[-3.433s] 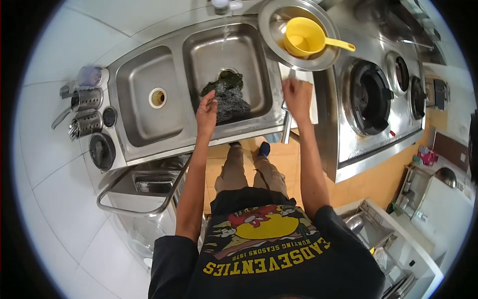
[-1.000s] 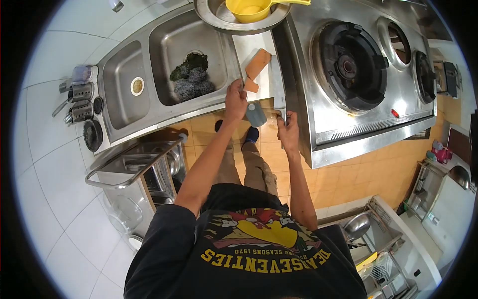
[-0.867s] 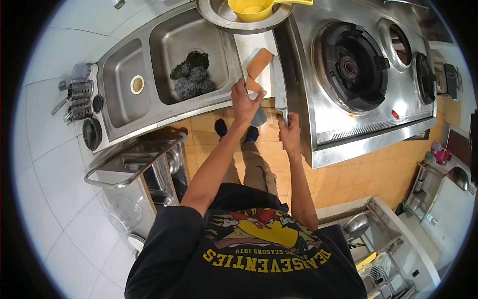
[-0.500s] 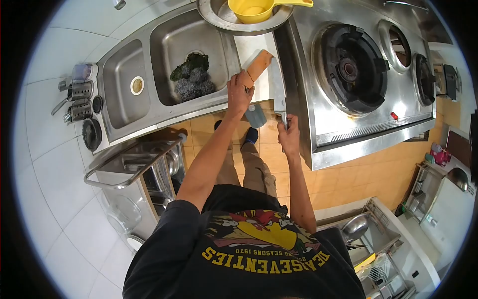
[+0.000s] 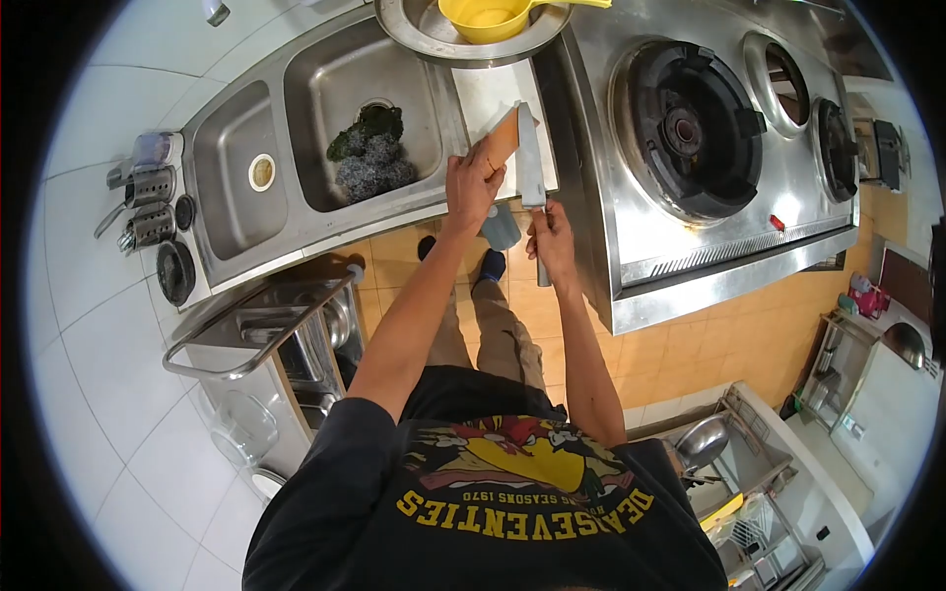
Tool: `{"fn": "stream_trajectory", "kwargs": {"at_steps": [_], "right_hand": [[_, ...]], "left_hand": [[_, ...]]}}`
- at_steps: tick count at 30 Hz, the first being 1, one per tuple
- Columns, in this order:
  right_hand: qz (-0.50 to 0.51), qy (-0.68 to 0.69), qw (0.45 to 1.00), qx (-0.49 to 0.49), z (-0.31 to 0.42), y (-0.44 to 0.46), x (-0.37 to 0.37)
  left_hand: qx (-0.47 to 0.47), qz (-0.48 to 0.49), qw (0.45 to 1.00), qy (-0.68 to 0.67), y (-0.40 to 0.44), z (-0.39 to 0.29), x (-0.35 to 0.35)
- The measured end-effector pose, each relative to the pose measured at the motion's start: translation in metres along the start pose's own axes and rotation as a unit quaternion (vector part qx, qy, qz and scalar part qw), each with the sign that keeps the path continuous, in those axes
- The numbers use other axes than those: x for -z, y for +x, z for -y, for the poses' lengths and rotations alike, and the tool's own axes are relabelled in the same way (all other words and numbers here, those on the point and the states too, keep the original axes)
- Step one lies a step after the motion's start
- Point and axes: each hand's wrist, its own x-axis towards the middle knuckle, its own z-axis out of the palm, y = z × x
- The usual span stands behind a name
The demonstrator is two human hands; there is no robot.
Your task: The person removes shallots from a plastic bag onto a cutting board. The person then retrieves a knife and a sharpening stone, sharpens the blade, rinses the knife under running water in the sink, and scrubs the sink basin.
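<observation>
My left hand [image 5: 473, 189] is closed round the near end of an orange-brown whetstone [image 5: 504, 139], which lies slanted over the white counter strip [image 5: 483, 94] beside the sink. In my right hand [image 5: 554, 239] is the grey handle of a kitchen knife [image 5: 530, 163]. Its long blade points away from me and overlaps the stone's right edge; whether the cutting edge touches the stone I cannot tell. My left fingers hide the stone's near end.
Left is a double sink [image 5: 296, 148] holding a dark green and grey mesh-like bundle [image 5: 372, 163]. A steel basin [image 5: 404, 30] with a yellow dipper [image 5: 483, 20] stands beyond the counter strip. A stove [image 5: 631, 266] stands right, a metal-railed cart [image 5: 232, 369] below the sink.
The knife has moved away from me and leftward, from beside the whetstone to over its right edge. My right hand has risen with it. My left hand keeps hold of the stone.
</observation>
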Motion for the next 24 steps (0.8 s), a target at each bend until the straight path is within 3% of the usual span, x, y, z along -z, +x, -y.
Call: {"fn": "stream_trajectory", "kwargs": {"at_steps": [10,13,20,22,23,24], "right_hand": [[-0.026,-0.092,0.994,-0.052,0.010,0.011,-0.015],[-0.002,-0.132,0.991,-0.017,-0.002,0.010,-0.013],[-0.055,-0.231,0.971,-0.008,-0.027,0.030,-0.022],[-0.038,-0.233,0.971,-0.051,0.020,0.023,-0.021],[-0.053,-0.262,0.963,0.024,-0.021,0.051,-0.014],[-0.058,-0.248,0.966,0.034,-0.014,0.054,-0.012]], "left_hand": [[-0.044,-0.002,0.999,-0.003,-0.002,0.006,0.002],[-0.041,0.000,0.999,-0.006,-0.003,0.006,0.003],[-0.020,0.013,1.000,-0.008,0.002,0.003,0.004],[-0.019,0.005,1.000,-0.005,-0.003,0.002,0.002],[-0.026,-0.004,1.000,-0.004,-0.003,0.003,0.001],[-0.034,-0.014,0.999,-0.004,-0.002,0.003,0.000]]}}
